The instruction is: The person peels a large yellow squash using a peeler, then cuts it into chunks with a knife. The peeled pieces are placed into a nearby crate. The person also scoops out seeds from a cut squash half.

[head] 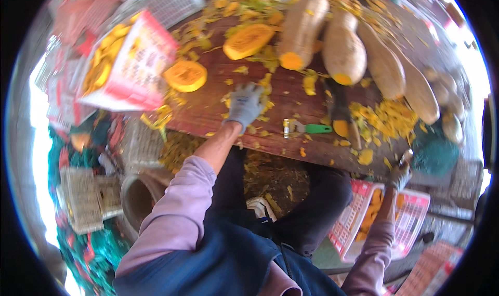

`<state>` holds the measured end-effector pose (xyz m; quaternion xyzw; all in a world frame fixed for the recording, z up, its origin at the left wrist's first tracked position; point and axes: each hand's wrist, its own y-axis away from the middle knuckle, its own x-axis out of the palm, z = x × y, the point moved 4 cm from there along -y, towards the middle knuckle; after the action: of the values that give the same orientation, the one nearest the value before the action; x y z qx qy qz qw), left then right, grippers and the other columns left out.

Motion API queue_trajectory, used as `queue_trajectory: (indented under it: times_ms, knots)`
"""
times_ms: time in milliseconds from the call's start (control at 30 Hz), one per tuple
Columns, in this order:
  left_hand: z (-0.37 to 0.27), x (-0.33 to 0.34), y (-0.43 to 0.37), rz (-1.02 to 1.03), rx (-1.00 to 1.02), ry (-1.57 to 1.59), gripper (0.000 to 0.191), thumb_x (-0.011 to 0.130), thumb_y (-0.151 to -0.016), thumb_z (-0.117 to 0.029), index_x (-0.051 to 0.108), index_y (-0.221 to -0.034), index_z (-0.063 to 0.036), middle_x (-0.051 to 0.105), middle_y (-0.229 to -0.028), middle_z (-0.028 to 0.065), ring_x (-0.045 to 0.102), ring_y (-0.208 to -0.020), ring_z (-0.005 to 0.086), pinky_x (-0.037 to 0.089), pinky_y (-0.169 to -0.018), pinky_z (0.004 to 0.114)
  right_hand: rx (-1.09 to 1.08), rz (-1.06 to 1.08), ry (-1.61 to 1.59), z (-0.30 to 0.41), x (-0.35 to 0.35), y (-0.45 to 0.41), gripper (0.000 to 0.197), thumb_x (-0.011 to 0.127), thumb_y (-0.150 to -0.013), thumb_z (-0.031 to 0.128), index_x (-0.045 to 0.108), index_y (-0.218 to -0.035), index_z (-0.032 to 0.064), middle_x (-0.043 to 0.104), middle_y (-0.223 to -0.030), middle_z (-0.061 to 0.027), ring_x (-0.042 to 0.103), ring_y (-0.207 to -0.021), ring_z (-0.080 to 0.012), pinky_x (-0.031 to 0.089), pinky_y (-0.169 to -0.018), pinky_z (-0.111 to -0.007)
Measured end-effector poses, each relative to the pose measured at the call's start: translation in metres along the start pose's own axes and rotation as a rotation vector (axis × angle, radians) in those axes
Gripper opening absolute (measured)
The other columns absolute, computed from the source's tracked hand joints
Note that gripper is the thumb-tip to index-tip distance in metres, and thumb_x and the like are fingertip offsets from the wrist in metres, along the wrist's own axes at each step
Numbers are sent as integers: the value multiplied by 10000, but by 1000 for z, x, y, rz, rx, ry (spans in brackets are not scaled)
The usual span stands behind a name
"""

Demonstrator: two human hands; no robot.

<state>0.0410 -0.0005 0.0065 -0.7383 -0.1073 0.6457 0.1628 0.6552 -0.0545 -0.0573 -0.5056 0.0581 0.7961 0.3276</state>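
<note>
My left hand [244,103], in a grey glove, rests palm down among peel scraps on the reddish board table [218,112]. It holds nothing that I can see. Beyond it lie a cut squash half [248,42] and a shorter cut squash piece [186,76]. At the far right my right hand [399,176], gloved too, grips a small shiny metal tool [406,157], too blurred to name surely. Below that hand is a pink and white plastic basket [419,208] with orange squash pieces [368,214]. A green-handled peeler [317,128] lies between my hands.
Several whole squashes [345,48] line the table's far right. A dark-bladed knife [338,101] lies by a peel heap [386,118]. A tilted basket [132,68] of squash pieces stands at left. Nearer are a round tub [136,196] and green netting [105,245].
</note>
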Motion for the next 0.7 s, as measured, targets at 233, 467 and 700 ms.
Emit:
queue_trajectory:
  times_ms: [233,467,700]
  knots:
    - [70,-40,107,18,-184,-114,278,647,-805,-234,648,-1075,-167,622,-1070,63,580,-962,354,503,-768,489,157,40,-159,-51,3,-24,339,565,-846,34,648,-1175,27,672,-1089,-188,637,-924,-304,495,-849,-372]
    - [137,-91,226,327,-728,-349,391,619,-853,-339,610,-1195,-149,574,-1275,114,582,-1110,349,477,-869,528,360,571,-1638,-84,-17,-12,264,582,-928,56,606,-1189,35,676,-1052,-109,668,-920,-202,565,-796,-308]
    - [15,-79,121,-76,-133,187,329,643,-807,-155,635,-1132,-105,622,-1113,108,620,-1035,289,520,-927,395,329,938,-1946,111,-60,106,405,552,-951,66,476,-1348,50,656,-1113,-90,626,-869,-138,521,-675,-283]
